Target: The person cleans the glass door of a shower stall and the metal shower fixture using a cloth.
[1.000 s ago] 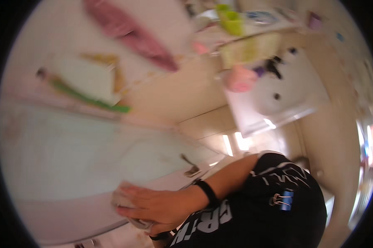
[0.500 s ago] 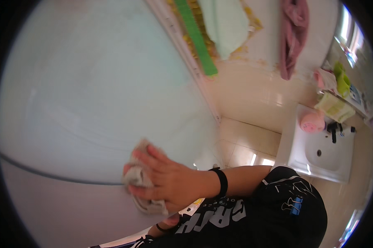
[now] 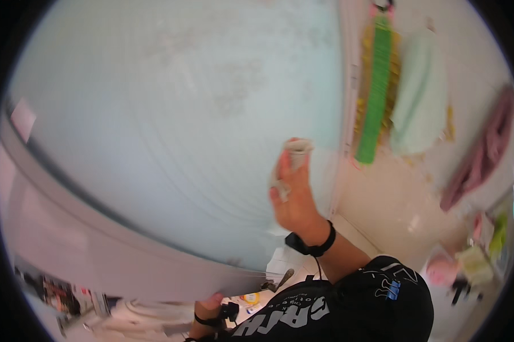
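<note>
A beige cloth (image 3: 298,148) is bunched in my right hand (image 3: 294,205), whose fingers are closed round it against the frosted glass panel (image 3: 211,148) of a door. Faint dark smudges and curved streaks show on the glass. Down at the door's pale frame (image 3: 149,259), my left hand (image 3: 210,302) grips the edge, with part of its fingers hidden. A door handle (image 3: 284,279) sticks out between my two hands. Both wrists wear black bands.
Right of the door, a green strip (image 3: 375,91), a pale towel (image 3: 419,97) and a mauve cloth (image 3: 485,151) hang on the wall. A pink container (image 3: 441,271) and a black faucet (image 3: 462,292) are at lower right. Cluttered shelving (image 3: 63,296) appears at lower left.
My right hand has carried the cloth up the glass, away from the frame and closer to the door's right side. The view has turned, bringing the handle and shelving into sight.
</note>
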Available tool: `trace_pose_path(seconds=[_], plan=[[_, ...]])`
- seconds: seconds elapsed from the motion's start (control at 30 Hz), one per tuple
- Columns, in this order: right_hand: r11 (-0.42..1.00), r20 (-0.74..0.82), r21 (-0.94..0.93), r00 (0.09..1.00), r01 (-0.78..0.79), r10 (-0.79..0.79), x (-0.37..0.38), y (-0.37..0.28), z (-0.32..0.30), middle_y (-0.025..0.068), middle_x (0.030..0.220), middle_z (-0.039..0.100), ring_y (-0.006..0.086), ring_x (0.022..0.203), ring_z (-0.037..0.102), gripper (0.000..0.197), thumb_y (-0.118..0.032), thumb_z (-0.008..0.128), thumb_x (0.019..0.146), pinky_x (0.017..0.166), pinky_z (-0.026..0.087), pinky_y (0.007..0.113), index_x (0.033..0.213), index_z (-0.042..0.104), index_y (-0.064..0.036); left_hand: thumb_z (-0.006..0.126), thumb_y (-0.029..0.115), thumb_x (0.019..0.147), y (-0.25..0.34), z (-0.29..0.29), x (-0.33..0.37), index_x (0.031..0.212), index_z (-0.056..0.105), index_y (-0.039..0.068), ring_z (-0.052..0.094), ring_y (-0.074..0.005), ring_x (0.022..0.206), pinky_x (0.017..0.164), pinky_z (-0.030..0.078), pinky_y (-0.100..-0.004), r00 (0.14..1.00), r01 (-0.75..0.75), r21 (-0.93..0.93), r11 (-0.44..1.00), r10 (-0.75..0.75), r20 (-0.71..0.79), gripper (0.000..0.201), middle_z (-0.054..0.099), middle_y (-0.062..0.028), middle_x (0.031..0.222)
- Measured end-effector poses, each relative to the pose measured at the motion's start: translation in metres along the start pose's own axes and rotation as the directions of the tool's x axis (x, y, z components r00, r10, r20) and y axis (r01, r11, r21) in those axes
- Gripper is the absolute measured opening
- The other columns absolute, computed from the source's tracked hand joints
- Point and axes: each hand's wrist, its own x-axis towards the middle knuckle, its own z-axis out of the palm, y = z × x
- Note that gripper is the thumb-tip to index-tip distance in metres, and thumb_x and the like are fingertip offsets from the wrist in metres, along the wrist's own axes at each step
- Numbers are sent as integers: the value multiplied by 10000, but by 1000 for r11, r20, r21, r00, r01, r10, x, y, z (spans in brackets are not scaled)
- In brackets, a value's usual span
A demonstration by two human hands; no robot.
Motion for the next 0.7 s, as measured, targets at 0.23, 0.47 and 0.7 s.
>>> trace_pose_path(seconds=[0.23,0.47,0.7], plan=[[975,-90,217,996,45,-26,39,119,0,231,1463,310,408,1392,254,608,-98,450,997,1158,180,491,1548,221,15,658,412,931,-49,19,-14,938,563,161,570,-158,717,623,476,-320,661,-123,-307,944,-153,-734,268,550,33,791],[995,-55,89,997,-40,45,24,232,-21,246,1627,130,368,1513,130,615,-270,338,1084,1215,145,437,1554,118,59,571,698,877,-1,47,-9,817,499,210,388,-72,550,470,279,-259,680,144,91,985,-32,-732,497,397,92,648],[983,77,170,995,-76,63,35,195,-37,259,1632,63,378,1524,32,603,-250,333,1083,1217,49,467,1564,104,33,687,619,849,50,83,37,1190,529,50,452,-64,680,593,394,-233,654,103,130,986,31,-756,682,504,28,828]])
